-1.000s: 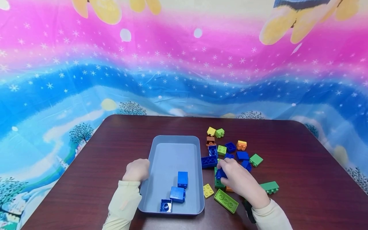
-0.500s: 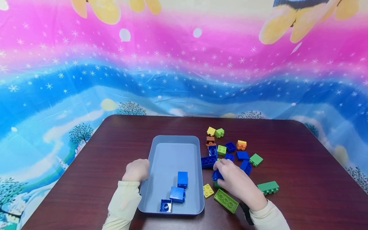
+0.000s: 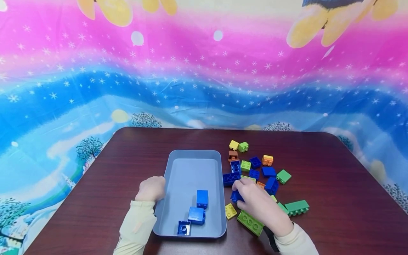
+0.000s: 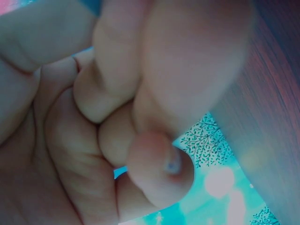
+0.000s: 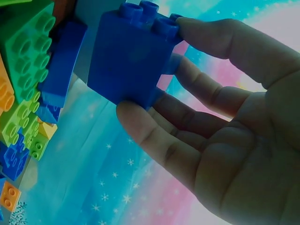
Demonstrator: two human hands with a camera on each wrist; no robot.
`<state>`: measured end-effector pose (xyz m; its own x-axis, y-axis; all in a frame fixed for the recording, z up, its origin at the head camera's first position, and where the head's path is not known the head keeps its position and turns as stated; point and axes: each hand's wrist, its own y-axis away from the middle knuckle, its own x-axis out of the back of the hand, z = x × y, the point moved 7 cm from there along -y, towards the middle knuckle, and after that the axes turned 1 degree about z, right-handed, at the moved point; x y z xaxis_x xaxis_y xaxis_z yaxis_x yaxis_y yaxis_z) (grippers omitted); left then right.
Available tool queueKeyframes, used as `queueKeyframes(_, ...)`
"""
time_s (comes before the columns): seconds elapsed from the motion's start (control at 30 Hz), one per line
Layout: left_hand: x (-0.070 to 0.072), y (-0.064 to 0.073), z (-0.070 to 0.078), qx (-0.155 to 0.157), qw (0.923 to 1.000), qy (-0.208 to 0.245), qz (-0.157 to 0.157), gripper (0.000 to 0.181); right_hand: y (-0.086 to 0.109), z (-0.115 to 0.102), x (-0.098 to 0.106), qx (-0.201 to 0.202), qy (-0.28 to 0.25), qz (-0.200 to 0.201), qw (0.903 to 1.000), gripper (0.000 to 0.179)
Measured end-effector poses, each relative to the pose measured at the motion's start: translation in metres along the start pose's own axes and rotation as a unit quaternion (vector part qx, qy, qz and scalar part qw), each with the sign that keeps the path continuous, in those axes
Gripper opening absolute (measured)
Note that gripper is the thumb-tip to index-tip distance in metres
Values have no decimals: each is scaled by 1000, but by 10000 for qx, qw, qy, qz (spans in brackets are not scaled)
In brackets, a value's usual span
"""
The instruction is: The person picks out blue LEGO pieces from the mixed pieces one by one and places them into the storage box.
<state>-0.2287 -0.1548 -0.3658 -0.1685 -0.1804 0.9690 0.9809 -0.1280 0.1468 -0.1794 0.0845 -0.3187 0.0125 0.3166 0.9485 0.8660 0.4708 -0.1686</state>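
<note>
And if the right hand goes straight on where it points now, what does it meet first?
Likely the tray, at its right rim, though the right hand may be high enough to pass over.

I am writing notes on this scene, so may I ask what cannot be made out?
Head view: part of the held brick, behind the right hand.
Left wrist: whether the left hand grips the tray; blurred fingers hide it.
Right wrist: upper orange brick, cut off by left edge.

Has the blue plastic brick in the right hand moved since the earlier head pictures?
Yes: the blue plastic brick has moved left, closer to the right rim of the grey-blue rectangular tray.
</note>
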Motion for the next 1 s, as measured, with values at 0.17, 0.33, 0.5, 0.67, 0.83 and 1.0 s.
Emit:
queueKeyframes(0.17,-1,0,0,-5,10000,52,45,29,1,-3,-2,26,9,-94,10000,20)
queueKeyframes(0.33,-1,-1,-1,15,10000,16,33,28,0,-9,-2,241,49,-43,9997,20)
queueKeyframes(0.5,-1,-1,-1,38,10000,2,-35,25,1,-13,-5,314,0,-45,9995,21)
queueKeyframes(0.67,-1,0,-1,36,10000,21,-64,26,2,-19,-8,354,-78,-82,9993,21)
queueKeyframes(0.83,-1,1,0,-8,9999,80,-68,31,3,-22,-9,404,7,-53,9992,20)
queueKeyframes(1.0,0,0,0,-67,9999,159,2,34,2,-27,-12,611,103,-168,9979,19)
